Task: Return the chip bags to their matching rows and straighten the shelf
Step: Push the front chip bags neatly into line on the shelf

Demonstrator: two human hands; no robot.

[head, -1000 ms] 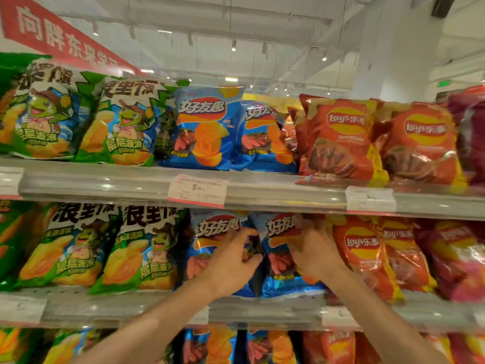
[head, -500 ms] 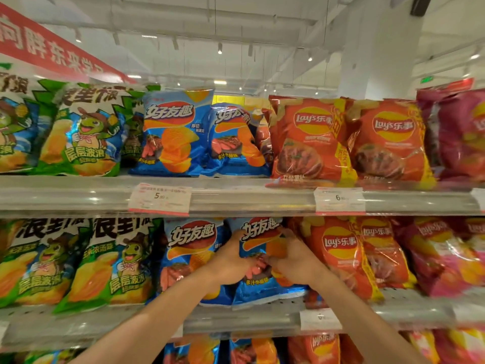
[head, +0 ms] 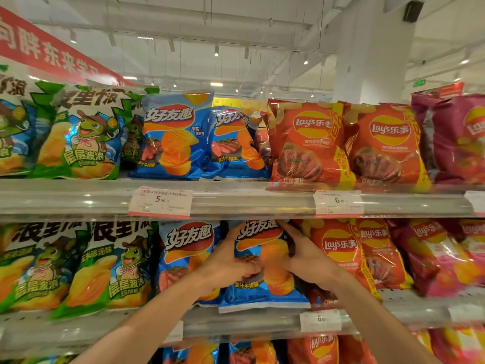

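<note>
Step in hand: the person is seating a blue chip bag [head: 265, 261] into the blue row on the middle shelf [head: 236, 324], between another blue bag [head: 187, 256] on its left and the orange Lay's bags [head: 338, 253] on its right.
Left hand [head: 228, 264]: it is curling round the bag's left edge, thumb lying on the front.
Right hand [head: 304, 256]: it is gripping the bag's right edge, fingers reaching up along it.
Bag position: it is standing upright, its bottom seam overhanging the shelf lip.
Doing it well: I judge both hands should be pushing evenly toward the far side until the seam is sitting behind the lip, keeping the face square and level with its blue neighbour.
Risk: squeezing may be crushing chips; the orange bags may be getting nudged askew.
</note>
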